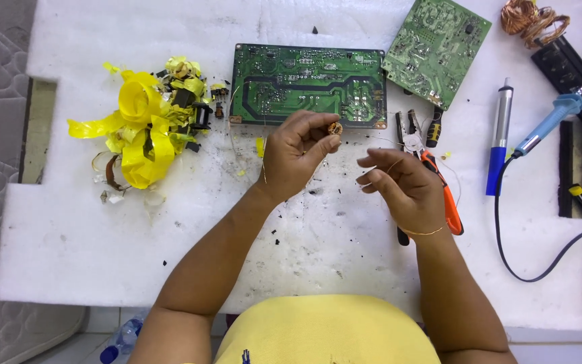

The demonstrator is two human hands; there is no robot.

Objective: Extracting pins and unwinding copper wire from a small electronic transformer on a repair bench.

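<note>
My left hand (296, 156) pinches a small copper-wound coil (335, 127) between its fingertips, just in front of a green circuit board (308, 84). A thin copper wire (372, 139) runs from the coil toward my right hand (402, 185), which holds the wire's end between thumb and fingers. Both hands hover over the white foam work surface (89, 236). Orange-handled pliers (449, 199) lie partly under my right hand.
A heap of yellow tape scraps and dark parts (146, 128) lies at the left. A second green board (437, 48) sits tilted at the back right, with a copper wire bundle (530, 20) beyond it. A blue-tipped desoldering pump (498, 138) and a blue soldering iron (554, 118) with its black cord lie at the right.
</note>
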